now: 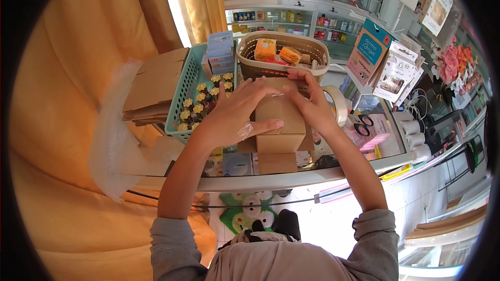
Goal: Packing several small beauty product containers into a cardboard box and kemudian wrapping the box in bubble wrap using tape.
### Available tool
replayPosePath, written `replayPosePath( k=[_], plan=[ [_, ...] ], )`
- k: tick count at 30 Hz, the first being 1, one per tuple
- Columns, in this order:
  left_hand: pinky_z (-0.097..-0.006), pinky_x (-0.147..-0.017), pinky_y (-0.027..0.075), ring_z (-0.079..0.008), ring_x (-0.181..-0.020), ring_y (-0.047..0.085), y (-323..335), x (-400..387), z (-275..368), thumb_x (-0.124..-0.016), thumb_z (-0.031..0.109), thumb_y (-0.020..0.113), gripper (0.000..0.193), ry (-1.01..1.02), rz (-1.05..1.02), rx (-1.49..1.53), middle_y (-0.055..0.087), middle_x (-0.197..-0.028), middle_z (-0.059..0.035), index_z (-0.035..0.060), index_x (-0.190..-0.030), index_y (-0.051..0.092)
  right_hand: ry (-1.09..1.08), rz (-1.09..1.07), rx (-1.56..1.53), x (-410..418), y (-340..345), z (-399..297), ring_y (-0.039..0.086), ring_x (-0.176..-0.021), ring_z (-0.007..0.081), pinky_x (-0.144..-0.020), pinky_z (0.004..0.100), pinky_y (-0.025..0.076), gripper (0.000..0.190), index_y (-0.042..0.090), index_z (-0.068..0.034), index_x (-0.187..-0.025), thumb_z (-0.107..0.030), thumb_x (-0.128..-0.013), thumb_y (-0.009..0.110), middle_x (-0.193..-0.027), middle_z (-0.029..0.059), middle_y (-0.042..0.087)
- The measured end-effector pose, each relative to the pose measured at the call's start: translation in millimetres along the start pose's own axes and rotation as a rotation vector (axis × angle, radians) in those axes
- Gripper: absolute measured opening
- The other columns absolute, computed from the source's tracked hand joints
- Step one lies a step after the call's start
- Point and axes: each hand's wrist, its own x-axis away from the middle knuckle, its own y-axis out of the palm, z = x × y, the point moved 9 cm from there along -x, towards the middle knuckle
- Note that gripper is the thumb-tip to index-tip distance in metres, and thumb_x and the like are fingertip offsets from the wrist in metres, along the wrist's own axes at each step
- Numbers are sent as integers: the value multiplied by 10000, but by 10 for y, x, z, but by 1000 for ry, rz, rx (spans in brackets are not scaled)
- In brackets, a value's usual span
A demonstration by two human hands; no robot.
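Observation:
A brown cardboard box lies before me on the glass counter. My left hand holds it from the left, thumb flat across its top and fingers bent toward its far end. A crinkled strip of clear tape clings near the base of that thumb. My right hand is over the far right part of the box, thumb and fingers curved. Its thumb tip meets my left fingertips at a small whitish bit; whether the right fingers pinch it is unclear. Flat cardboard lies under the box.
Left stand a green basket of gold-capped bottles and flattened cardboard. Behind is a beige basket with orange boxes. To the right are a tape roll, black-handled scissors and a display stand. Bubble wrap hangs by the curtain.

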Motion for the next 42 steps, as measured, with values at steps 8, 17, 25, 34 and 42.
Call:
replayPosePath(
  k=[8, 17, 25, 34, 42],
  plan=[
    [-603, -1109, 117, -321, -1407, 316, -54, -13, 21, -825, 491, 697, 649, -59, -16, 147, 419, -1448, -136, 187, -1333, 432, 6, 5, 40, -2, -6, 10, 516, -1131, 150, -933, 294, 425, 430, 495, -63, -1264, -168, -881, 659, -1218, 56, 543],
    [-614, -1120, 45, -301, -1395, 344, -21, 25, -3, -851, 460, 675, 567, -58, -37, -26, 384, -1486, -130, 200, -1321, 495, -55, -43, 76, 1, 29, -18, 529, -1138, 171, -937, 313, 434, 508, 486, -70, -1267, -137, -818, 717, -1226, 61, 530],
    [-615, -1124, -54, -261, -1390, 357, -31, 16, 13, -819, 541, 661, 697, -100, -45, -141, 381, -1496, -141, 152, -1378, 513, -81, -26, 61, -6, -9, 18, 525, -1124, 161, -927, 306, 438, 453, 495, -77, -1254, -113, -847, 690, -1193, 50, 541],
    [-622, -1128, -42, -274, -1378, 374, -26, 30, -19, -793, 588, 663, 878, -118, -48, -97, 366, -1507, -126, 61, -1442, 392, -70, -18, 219, -40, 20, -137, 553, -1040, 153, -897, 298, 457, 457, 540, -65, -1199, -142, -800, 750, -1123, 49, 560],
    [-617, -1130, -43, -290, -1380, 363, 3, 12, -31, -795, 639, 620, 956, -92, -54, -85, 360, -1503, -155, -15, -1438, 351, -129, 2, 243, -66, -1, -207, 567, -950, 139, -849, 281, 468, 465, 569, -47, -1122, -165, -742, 809, -1048, 36, 585]
  ],
)
